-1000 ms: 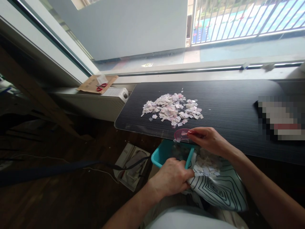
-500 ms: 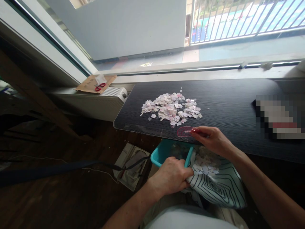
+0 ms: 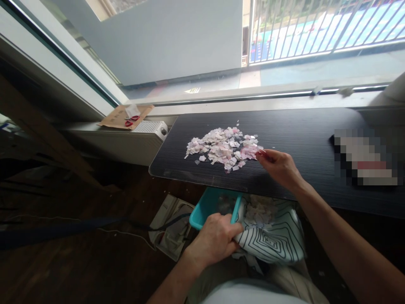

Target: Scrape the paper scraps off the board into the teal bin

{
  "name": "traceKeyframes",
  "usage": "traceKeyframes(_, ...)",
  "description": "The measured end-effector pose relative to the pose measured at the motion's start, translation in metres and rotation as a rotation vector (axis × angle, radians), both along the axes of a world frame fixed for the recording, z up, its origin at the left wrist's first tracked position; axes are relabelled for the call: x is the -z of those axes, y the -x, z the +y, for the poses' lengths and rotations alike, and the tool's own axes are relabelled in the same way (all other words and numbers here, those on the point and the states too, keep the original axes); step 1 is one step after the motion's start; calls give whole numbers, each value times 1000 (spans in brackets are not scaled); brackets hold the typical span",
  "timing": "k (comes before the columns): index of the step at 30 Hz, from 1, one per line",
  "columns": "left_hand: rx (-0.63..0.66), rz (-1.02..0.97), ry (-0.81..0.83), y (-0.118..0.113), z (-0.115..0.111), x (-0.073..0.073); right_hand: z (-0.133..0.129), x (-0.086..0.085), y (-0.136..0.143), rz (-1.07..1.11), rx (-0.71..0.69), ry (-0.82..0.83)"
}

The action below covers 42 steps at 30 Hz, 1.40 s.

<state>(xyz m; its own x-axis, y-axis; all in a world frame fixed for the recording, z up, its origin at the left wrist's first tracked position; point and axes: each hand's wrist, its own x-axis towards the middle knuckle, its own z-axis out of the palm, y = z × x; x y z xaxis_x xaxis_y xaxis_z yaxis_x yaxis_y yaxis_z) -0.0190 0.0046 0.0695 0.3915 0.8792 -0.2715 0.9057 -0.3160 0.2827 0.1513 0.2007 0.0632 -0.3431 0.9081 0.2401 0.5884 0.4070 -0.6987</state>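
Observation:
My right hand [image 3: 281, 166] pinches a pink see-through protractor [image 3: 248, 152] at its right end. The protractor lies over the right part of a spread pile of small paper scraps [image 3: 211, 141] on the dark table. Below the table edge, my left hand [image 3: 215, 236] is closed on the near right rim of a teal plastic bin [image 3: 198, 212]. Its fingers also press the edge of a white patterned cloth bag [image 3: 274, 242] against that rim. More paper scraps [image 3: 261, 210] sit in the bag's opening. Some pale bits show dimly inside the bin.
The dark table [image 3: 300, 139] stands against the window, with a blurred-out object [image 3: 363, 158] at its right. Red-handled scissors [image 3: 132, 121] lie on brown cardboard [image 3: 109, 118] on the sill, beside a white radiator [image 3: 150, 128]. An open box [image 3: 169, 228] and a cable are on the floor.
My right hand has moved up and away from the table's near edge, carrying the protractor onto the scraps. My left hand still grips the bin and bag; the view has shifted slightly.

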Motion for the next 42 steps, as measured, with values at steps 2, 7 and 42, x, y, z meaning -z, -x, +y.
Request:
traceKeyframes(2,-46,-13,-1,5,-6,3,3,0,3,-12,-11,-8)
traceKeyframes(7,-139,-36,-14,16,-17,11,-4,1,-6,-42,-86,65)
traceKeyframes(42,-157,-101,-77,17,-16,16,-11,-7,-41,-87,96,73)
